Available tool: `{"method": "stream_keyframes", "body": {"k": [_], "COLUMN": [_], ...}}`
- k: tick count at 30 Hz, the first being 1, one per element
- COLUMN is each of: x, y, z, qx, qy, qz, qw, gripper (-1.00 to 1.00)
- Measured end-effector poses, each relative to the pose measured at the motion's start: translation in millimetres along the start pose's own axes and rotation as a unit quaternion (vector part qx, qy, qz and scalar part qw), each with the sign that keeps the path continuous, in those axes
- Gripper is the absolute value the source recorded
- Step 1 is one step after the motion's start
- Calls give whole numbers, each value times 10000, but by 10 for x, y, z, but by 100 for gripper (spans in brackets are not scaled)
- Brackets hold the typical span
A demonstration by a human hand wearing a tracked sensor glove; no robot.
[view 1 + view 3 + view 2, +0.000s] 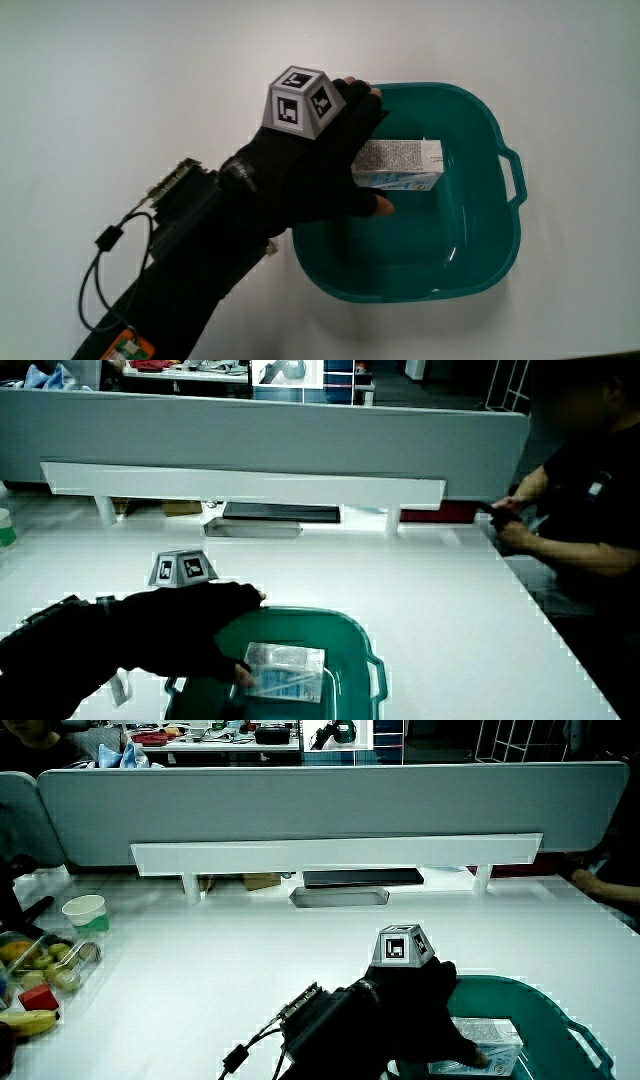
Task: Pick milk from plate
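Hand [320, 160] covers the milk carton's [405, 165] 9 o'clock end; we cannot read its print. Basin [560, 995] cut off at 6 o'clock in both side views.

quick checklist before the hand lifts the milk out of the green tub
1. Hand at the milk carton: ok, fingers wrap one end.
2. Grip fully closed: cannot tell, the glove hides the contact.
3. Carton lying flat in the teal tub: ok.
4. Nothing else in the tub to snag: ok.
5. Room above the tub for a lift: ok in both side views.
6. Glove cable free of the tub rim: ok.
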Motion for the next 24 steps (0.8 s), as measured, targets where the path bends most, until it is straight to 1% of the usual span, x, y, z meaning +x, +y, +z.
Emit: {"method": "stream_keyframes", "body": {"k": [1, 3, 4, 5, 6, 8, 13, 16, 17, 20, 24], "x": [5, 5, 1, 5, 4, 7, 22, 48, 45, 65, 63], "y": [25, 91, 132, 162, 193, 237, 338, 366, 381, 397, 429], "z": [-21, -75, -105, -123, -145, -171, -233, -250, -264, -282, -316], "qx": [-7, -137, -241, -297, -312, -418, -490, -532, -497, -558, -529], "qy": [-2, -44, -121, -153, -113, -183, -205, -85, -86, -57, -5], "qz": [11, 63, 93, 98, 106, 158, 191, 232, 202, 229, 239], "qw": [10000, 9999, 9996, 9994, 9994, 9988, 9984, 9983, 9985, 9982, 9983], "gripper": [0, 0, 0, 0, 0, 0, 0, 0, 0, 0, 0]}}
